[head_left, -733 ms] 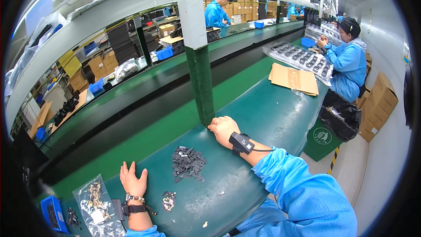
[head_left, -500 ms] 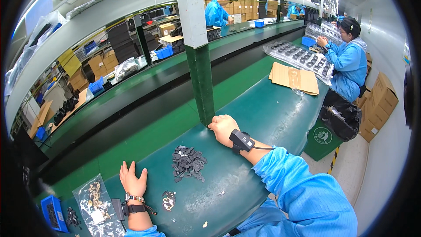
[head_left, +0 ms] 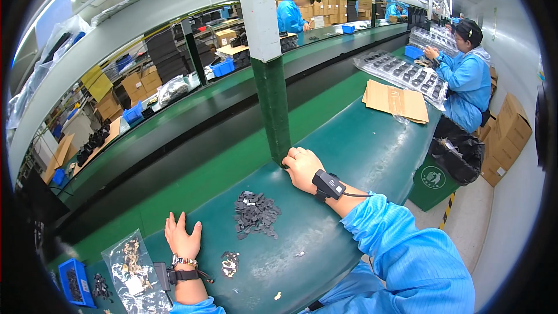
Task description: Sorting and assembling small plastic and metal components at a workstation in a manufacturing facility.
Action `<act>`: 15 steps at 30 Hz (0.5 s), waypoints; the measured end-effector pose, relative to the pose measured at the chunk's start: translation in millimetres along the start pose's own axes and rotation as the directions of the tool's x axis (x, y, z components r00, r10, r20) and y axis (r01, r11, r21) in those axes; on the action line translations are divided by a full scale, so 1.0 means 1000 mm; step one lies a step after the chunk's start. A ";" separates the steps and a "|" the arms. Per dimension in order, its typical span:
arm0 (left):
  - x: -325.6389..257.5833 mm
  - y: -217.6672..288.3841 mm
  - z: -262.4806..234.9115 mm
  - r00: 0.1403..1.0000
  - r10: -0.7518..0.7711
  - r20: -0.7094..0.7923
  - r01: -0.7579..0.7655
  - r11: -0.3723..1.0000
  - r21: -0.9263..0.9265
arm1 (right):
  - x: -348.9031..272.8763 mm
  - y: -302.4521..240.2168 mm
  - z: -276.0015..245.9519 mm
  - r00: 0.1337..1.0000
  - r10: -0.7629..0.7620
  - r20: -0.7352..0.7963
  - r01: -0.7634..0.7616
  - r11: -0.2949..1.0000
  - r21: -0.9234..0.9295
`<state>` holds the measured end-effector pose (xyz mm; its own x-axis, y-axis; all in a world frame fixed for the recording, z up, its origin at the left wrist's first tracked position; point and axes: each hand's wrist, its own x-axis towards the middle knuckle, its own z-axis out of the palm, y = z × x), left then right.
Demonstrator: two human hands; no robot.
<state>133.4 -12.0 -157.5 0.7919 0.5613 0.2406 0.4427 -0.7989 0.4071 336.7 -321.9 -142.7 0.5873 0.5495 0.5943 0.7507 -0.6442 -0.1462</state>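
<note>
My left hand (head_left: 182,239) lies on the green work surface with its fingers spread and nothing in it. Beside it, to the left, is a clear plastic bag (head_left: 132,267) with small beige bits inside. At the foot of the green and white post (head_left: 271,104), my right hand (head_left: 302,167) has its fingers curled together; whatever they may hold is hidden. Between the hands sits a pile of small dark grey rectangular pieces (head_left: 256,214). Nearer to me is a small cluster of dark and pale bits (head_left: 229,264).
A blue bin (head_left: 76,282) of dark parts stands at the lower left beside loose dark pieces (head_left: 101,286). Flat cardboard (head_left: 396,102) and clear trays of black parts (head_left: 401,73) lie farther right. A co-worker (head_left: 465,75) sits beyond a lined green waste bin (head_left: 433,180).
The whole view has shifted slightly, so everything sits a little to the right. Both hands stay in about the same places on the table.
</note>
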 end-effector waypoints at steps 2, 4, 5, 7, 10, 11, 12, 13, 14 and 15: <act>0.000 -0.001 0.000 1.000 0.000 -0.002 0.000 1.000 0.006 | 0.001 -0.004 -0.003 0.998 0.064 -0.017 -0.064 0.998 0.021; 0.001 0.000 0.001 1.000 0.001 -0.002 -0.001 1.000 0.007 | -0.002 0.001 0.002 0.997 0.062 0.051 -0.063 0.998 0.023; 0.001 0.002 0.001 1.000 0.002 -0.003 -0.002 1.000 0.006 | -0.002 0.003 0.003 0.991 0.058 0.121 -0.062 0.998 0.027; 0.001 0.003 0.001 1.000 -0.003 -0.003 0.003 1.000 0.001 | -0.002 0.004 0.002 0.993 0.046 0.108 -0.050 0.998 0.028; 0.001 0.000 0.002 1.000 0.009 -0.007 -0.009 1.000 0.000 | -0.001 0.002 0.000 0.997 0.023 0.075 -0.024 0.999 0.021; 0.001 0.000 0.001 1.000 0.008 -0.007 -0.008 1.000 0.002 | -0.001 0.002 -0.001 0.998 0.010 0.055 -0.011 1.000 0.012; 0.001 0.001 0.001 1.000 0.004 -0.005 -0.004 1.000 -0.001 | -0.002 0.003 0.000 0.998 0.010 0.056 -0.011 1.000 0.014; 0.000 0.001 0.000 1.000 0.000 -0.004 0.000 1.000 -0.004 | -0.003 0.005 0.001 0.999 -0.018 0.039 0.018 1.000 0.015; 0.000 0.001 0.000 1.000 -0.002 -0.003 0.002 1.000 -0.003 | -0.005 0.006 0.001 0.999 -0.047 0.023 0.046 0.999 0.016; -0.001 0.001 0.000 1.000 0.004 -0.003 -0.004 1.000 -0.003 | -0.006 0.006 0.000 0.998 -0.052 0.025 0.051 0.998 0.022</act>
<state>133.0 -13.0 -157.0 0.7924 0.5587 0.2451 0.4381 -0.8007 0.4086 338.3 -328.9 -147.2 0.5549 0.5953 0.5811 0.7864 -0.6032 -0.1330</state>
